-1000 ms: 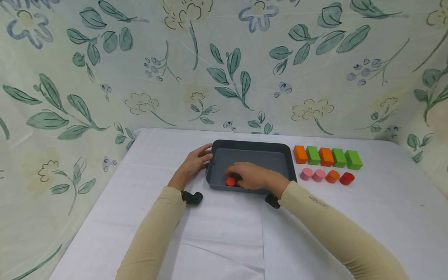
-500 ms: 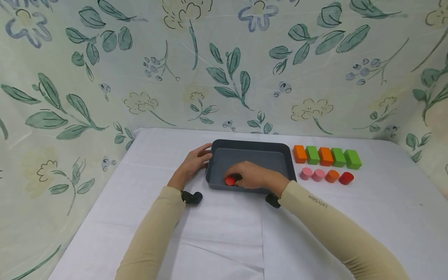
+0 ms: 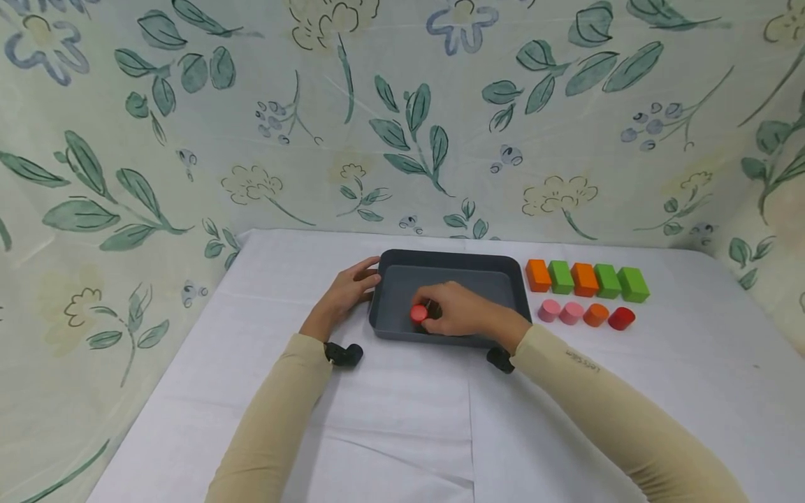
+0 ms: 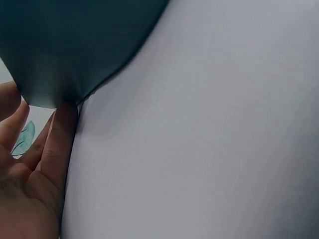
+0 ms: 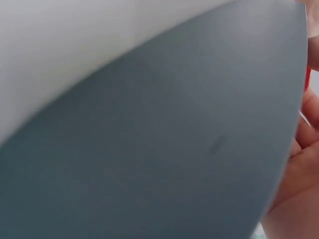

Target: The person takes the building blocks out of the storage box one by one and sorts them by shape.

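A dark grey rectangular tray [image 3: 393, 297] sits on the white-covered table. My right hand [image 3: 459, 309] is over the tray's front part, pinching a small red cylinder block [image 3: 418, 314] between thumb and fingers. In the right wrist view the tray's outer wall [image 5: 174, 124] hides most of that grip; only a sliver of red shows beside the fingers. At the tray's left side is my left hand [image 3: 342, 292]. Its extended fingers [image 4: 59, 142] touch the tray's outer wall in the left wrist view.
Right of the tray, orange blocks [image 3: 538, 276] and green blocks [image 3: 633, 284] stand in a row. Before them is a row of cylinders: two pink cylinders [image 3: 550, 311], an orange cylinder [image 3: 596, 315] and a red cylinder [image 3: 622, 318]. A floral cloth [image 3: 402, 140] hangs behind the table.
My right hand has risen slightly and shifted a little right, bringing the red cylinder block up and away from the tray's front wall. The left hand stays at the tray.
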### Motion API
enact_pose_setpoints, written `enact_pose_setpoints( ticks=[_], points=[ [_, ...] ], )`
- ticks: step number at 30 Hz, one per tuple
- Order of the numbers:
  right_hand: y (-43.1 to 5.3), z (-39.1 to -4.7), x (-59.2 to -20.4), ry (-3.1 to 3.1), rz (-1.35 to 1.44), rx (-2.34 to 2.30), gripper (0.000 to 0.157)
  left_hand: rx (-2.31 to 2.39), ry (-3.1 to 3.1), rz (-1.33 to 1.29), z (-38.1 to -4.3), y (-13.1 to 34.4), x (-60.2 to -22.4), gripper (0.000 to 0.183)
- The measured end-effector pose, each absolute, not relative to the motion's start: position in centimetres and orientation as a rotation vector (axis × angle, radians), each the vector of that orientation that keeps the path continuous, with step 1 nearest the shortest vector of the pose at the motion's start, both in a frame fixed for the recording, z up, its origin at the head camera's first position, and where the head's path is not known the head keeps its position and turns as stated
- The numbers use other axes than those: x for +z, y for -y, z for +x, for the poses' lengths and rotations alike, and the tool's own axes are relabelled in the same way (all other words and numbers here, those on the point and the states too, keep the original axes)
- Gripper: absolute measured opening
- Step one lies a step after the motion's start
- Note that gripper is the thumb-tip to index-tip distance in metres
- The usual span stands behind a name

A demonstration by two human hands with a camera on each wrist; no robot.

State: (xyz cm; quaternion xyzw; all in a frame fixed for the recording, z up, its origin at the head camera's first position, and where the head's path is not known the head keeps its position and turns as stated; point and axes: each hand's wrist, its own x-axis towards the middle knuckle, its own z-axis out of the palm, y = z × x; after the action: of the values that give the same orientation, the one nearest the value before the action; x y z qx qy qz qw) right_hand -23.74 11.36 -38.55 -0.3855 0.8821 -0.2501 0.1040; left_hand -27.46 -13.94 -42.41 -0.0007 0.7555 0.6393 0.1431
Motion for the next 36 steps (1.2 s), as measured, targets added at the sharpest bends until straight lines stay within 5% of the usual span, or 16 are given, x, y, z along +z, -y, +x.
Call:
enact_pose_setpoints(
  ticks=[36],
  points=[
    [-19.4, -23.3, -34.9, -2.880, -0.885, -0.722, 0.035, 1.853, -2.189, -0.021, -27.2, 13.7, -42.3, 0.055]
  ],
)
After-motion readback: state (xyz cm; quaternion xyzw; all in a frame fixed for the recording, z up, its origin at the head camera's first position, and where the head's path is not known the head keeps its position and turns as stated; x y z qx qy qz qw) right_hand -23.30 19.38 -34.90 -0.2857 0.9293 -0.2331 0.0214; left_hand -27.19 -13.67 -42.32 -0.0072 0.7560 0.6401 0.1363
